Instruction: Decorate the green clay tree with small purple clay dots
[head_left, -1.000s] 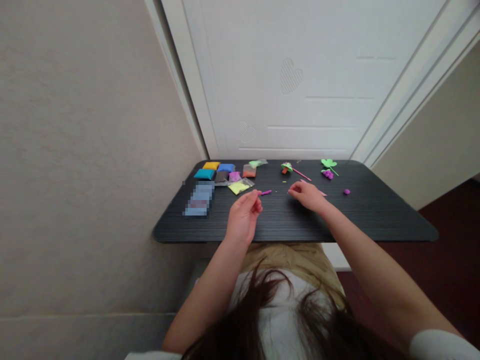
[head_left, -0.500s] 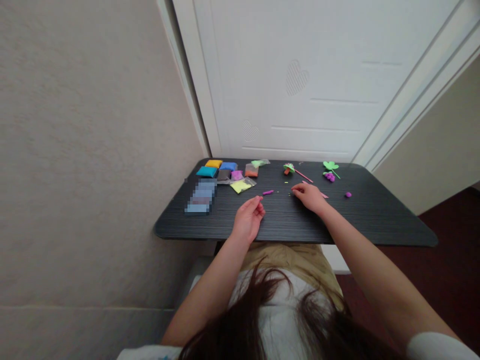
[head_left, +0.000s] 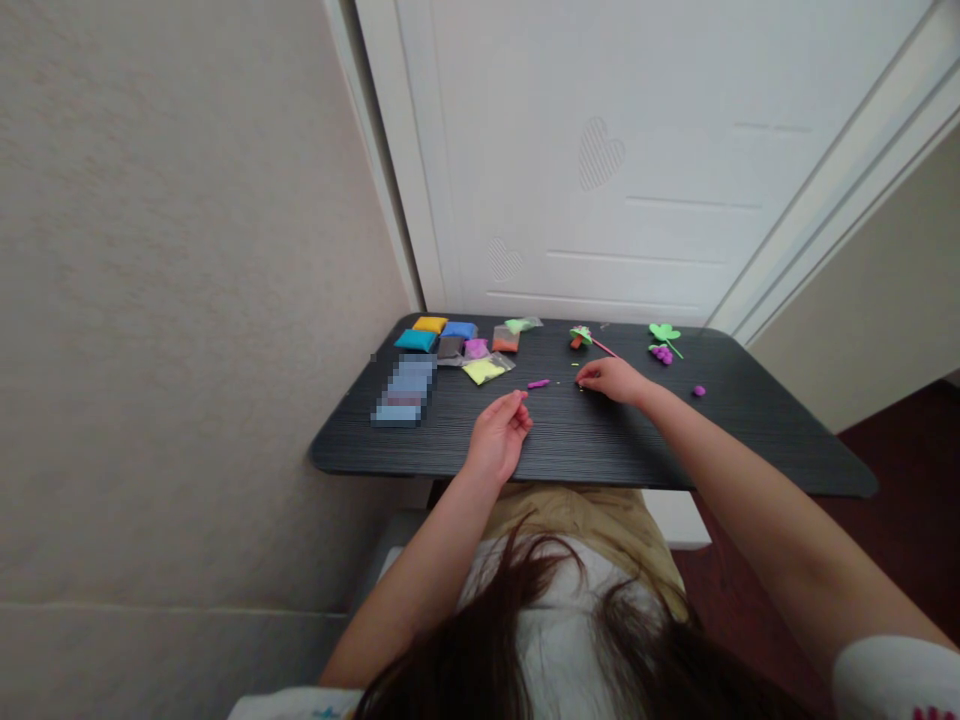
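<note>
My left hand (head_left: 501, 435) is raised near the front edge of the table, thumb and forefinger pinched together. At their tips there may be a tiny pink bit, too small to name. A purple clay roll (head_left: 538, 384) lies just beyond those fingertips. My right hand (head_left: 613, 380) reaches down to the tabletop with its fingertips pressed together beside tiny yellow bits; what they pinch is hidden. A thin yellow strip (head_left: 575, 364) lies just past these fingers. Behind the hand stands a small green-capped clay figure (head_left: 580, 337), with a thin pink stick (head_left: 604, 347) beside it.
Bags of coloured clay, among them a yellow-green one (head_left: 486, 369) and a teal one (head_left: 416, 341), lie at the back left near a blurred-out rectangle (head_left: 406, 390). On the right are a green clover shape (head_left: 664, 332), a purple clay cluster (head_left: 661, 354) and a purple ball (head_left: 699, 391).
My right hand has shifted slightly left, its fingertips coming down to the yellow bits. It now covers the flat pink piece seen beneath it before. My left hand stays nearly still.
</note>
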